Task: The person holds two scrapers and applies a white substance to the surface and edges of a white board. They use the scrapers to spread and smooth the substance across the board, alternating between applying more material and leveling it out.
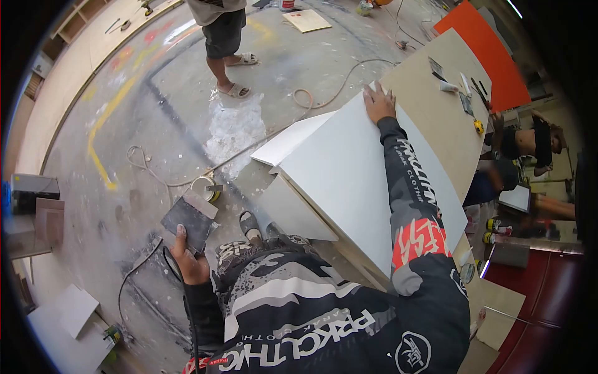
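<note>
My left hand is closed on a dark, flat rectangular sheet, with the thumb lying along its face. A paler brownish strip shows at the sheet's far edge. Stretched out ahead, my right hand rests flat with spread fingers on the far end of a large white panel. This panel lies slanted over other boards, and a narrower white piece juts from its left side. On the floor just beyond the dark sheet stands an open tin with something across its rim.
A wooden tabletop right of the panel bears small tools and a yellow tape measure. A hose snakes over the floor. One person stands ahead; others are at right. White boards lie lower left.
</note>
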Demonstrator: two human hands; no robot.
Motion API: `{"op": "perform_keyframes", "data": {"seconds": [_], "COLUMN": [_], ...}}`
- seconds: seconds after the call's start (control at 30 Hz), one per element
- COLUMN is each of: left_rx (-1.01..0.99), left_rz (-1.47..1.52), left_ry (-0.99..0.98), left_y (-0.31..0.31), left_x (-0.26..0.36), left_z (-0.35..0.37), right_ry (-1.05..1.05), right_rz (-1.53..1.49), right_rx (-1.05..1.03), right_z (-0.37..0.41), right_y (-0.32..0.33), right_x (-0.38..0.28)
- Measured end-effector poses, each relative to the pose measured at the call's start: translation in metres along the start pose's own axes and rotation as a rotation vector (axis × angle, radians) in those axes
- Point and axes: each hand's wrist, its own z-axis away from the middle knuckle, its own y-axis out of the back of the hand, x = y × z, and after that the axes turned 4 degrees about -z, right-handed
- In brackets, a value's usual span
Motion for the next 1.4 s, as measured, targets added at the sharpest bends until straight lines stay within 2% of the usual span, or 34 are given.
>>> {"op": "perform_keyframes", "data": {"seconds": [0.07, 0.2, 0.5, 0.57, 0.6, 0.67, 0.7, 0.77, 0.87, 0.97, 1.17, 1.4], "left_rx": [0.101, 0.093, -0.022, -0.058, -0.055, -0.056, -0.05, -0.066, -0.044, -0.032, -0.01, -0.045], "left_rz": [0.027, 0.036, 0.079, 0.074, 0.081, 0.181, 0.187, 0.208, 0.184, 0.208, 0.234, 0.227], "left_ry": [0.022, 0.051, 0.073, 0.094, 0.089, 0.061, 0.058, 0.09, 0.068, 0.043, 0.04, 0.015], "left_y": [-0.002, -0.005, -0.052, -0.05, -0.049, -0.046, -0.044, -0.041, -0.032, -0.032, -0.026, -0.024], "left_x": [-0.004, -0.008, -0.011, -0.018, -0.019, -0.02, -0.02, -0.023, -0.035, -0.038, -0.038, -0.046], "left_z": [-0.003, -0.011, -0.018, -0.017, -0.015, -0.008, -0.002, 0.003, 0.004, 0.008, 0.024, 0.028], "right_ry": [0.243, 0.381, 0.443, 0.346, 0.355, 0.355, 0.364, 0.351, 0.317, 0.286, 0.282, 0.234], "right_rz": [-0.116, -0.234, -0.375, -0.722, -0.72, -0.444, -0.444, -0.283, -0.237, -0.312, -0.446, -0.437], "right_rx": [-0.028, -0.091, -0.264, -0.263, -0.262, -0.179, -0.18, -0.275, -0.397, -0.476, -0.439, -0.479], "right_z": [0.003, 0.02, 0.049, 0.051, 0.049, 0.045, 0.044, 0.036, 0.033, 0.031, 0.034, 0.04], "right_y": [0.001, 0.004, 0.012, 0.012, 0.013, 0.019, 0.02, 0.015, 0.029, 0.029, 0.016, 0.029], "right_x": [0.002, -0.019, -0.077, -0.082, -0.079, -0.068, -0.062, -0.05, -0.06, -0.065, -0.049, -0.054]}}
